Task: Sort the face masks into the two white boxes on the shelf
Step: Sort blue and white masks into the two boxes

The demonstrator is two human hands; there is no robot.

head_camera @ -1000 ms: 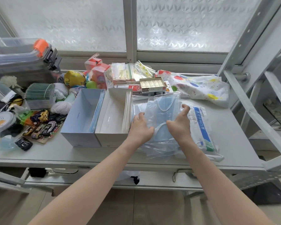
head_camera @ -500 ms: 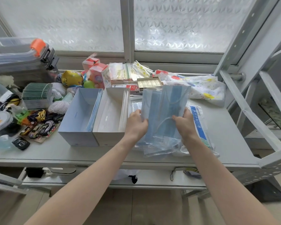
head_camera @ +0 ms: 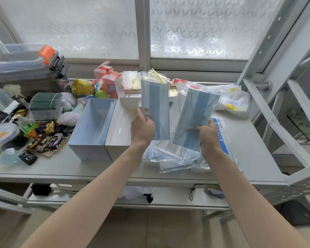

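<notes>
One mask (head_camera: 155,108) per hands (head_camera: 142,128).

Bright, even daylight pours through the frosted patterned window panes (head_camera: 204,27), shadows stay soft, and wide-angle distortion bends the grey metal shelf frame (head_camera: 268,43) at the edges.

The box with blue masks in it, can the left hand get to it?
Probably yes: the left hand, gripping a wrapped blue mask, is near the open-topped left box, nothing between.
</notes>
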